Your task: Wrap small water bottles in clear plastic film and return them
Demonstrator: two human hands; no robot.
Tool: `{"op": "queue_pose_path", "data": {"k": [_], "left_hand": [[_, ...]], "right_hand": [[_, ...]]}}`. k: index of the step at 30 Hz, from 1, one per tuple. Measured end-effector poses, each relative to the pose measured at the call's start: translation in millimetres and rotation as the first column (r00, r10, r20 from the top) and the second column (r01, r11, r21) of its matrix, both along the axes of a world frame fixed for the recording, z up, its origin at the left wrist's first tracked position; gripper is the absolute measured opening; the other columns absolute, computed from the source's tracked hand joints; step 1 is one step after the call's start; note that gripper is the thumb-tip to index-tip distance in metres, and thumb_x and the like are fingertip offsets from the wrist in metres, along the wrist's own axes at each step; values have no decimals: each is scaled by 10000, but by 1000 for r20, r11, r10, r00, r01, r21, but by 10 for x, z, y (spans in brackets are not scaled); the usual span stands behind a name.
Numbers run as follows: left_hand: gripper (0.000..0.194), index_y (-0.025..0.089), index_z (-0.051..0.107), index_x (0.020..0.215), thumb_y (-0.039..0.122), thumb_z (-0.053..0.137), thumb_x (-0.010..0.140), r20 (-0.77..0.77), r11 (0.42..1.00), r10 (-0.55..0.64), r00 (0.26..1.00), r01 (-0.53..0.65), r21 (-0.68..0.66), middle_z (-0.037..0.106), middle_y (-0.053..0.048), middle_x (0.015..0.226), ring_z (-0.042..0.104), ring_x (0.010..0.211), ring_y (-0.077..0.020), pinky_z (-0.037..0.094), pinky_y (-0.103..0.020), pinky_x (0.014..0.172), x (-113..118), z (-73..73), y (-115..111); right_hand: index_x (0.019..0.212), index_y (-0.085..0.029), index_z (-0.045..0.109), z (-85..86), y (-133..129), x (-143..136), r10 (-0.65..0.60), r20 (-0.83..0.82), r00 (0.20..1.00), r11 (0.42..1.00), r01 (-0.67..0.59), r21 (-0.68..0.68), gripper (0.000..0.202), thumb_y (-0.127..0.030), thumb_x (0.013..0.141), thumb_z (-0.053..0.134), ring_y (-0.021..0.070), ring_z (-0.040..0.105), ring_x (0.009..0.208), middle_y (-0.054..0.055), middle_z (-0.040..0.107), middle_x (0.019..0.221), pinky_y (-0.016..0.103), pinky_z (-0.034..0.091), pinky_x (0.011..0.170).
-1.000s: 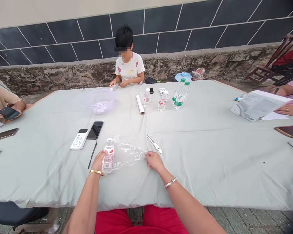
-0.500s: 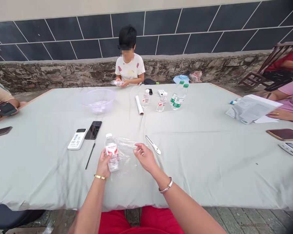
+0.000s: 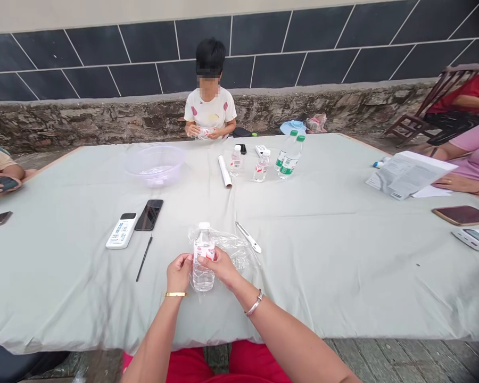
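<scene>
A clear water bottle [image 3: 204,271] with a white cap and a red-and-white label stands nearly upright in front of me. My right hand [image 3: 222,266] grips it from the right, thumb across the label. At the bottle's left edge my left hand [image 3: 180,270] is closed in a pinch; what lies between its fingertips is too small to make out. Crumpled clear plastic film [image 3: 239,250] spreads behind and to the right of the bottle, and some shows at its left side too. Just beyond the film lies a white utility knife [image 3: 248,237].
Left of my hands lie a white power bank [image 3: 121,232], a black phone [image 3: 149,215] and its strap. Farther back are a purple basin [image 3: 155,167], a white roll [image 3: 224,172] and several bottles [image 3: 289,159]. A person [image 3: 209,106] across the table handles a bottle; others sit at both sides.
The bottle has moved right and passed from my left hand to my right hand. My left hand now pinches at its left side. The person opposite has turned their bottle.
</scene>
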State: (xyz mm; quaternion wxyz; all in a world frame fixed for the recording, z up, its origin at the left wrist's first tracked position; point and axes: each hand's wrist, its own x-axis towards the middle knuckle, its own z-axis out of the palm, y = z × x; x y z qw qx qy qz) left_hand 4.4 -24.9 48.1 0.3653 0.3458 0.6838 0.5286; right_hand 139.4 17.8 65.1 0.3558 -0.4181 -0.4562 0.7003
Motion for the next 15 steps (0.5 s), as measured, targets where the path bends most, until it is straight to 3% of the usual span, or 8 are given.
{"op": "queue_pose_path", "data": {"k": [4,6,8,10,12,15], "left_hand": [[204,202,601,671,402,611,709,87,986,160,983,-154,-64,474,53,469,449,435,-122,374,-245,478,-146,-35,71],[150,212,586,644,343,591,718,-17,970,218,976,-218,-109,462,50,462,437,437,-130,349,-244,478,-345,-10,69],[65,222,622,686,275,590,703,-235,968,178,956,-213,-132,498,38,482,455,476,-144,339,-243,505,-575,43,19],[264,238,672,945,243,584,696,-383,976,65,921,-138,-166,519,47,504,477,508,-158,348,-245,539,-761,115,-67],[549,262,559,1263,248,561,714,-423,983,-41,905,-39,-177,513,67,532,484,523,-157,374,-247,582,-857,190,-163],[690,305,403,1417,269,524,739,-397,987,-128,909,77,-141,506,76,589,488,554,-141,404,-245,644,-865,282,-267]], "right_hand": [[914,-206,623,89,66,130,-11,12,1000,994,10,105,401,-422,614,779,215,637,857,21,696,892,341,501,798],[973,-194,607,152,173,225,-56,-19,998,984,58,168,454,-418,617,777,219,628,900,44,691,959,346,489,823],[1026,-178,582,203,341,308,-147,-24,989,956,148,254,494,-407,629,767,214,616,942,65,677,1021,346,473,858],[1064,-159,559,220,555,355,-289,24,957,897,262,357,525,-376,631,760,201,604,957,81,665,1056,335,454,887],[1107,-143,533,195,780,363,-418,117,901,836,331,438,562,-334,626,752,189,594,961,93,653,1091,320,443,893],[1188,-131,484,106,1045,336,-505,263,822,808,343,479,633,-293,632,739,182,578,998,114,625,1161,309,435,899]]}}
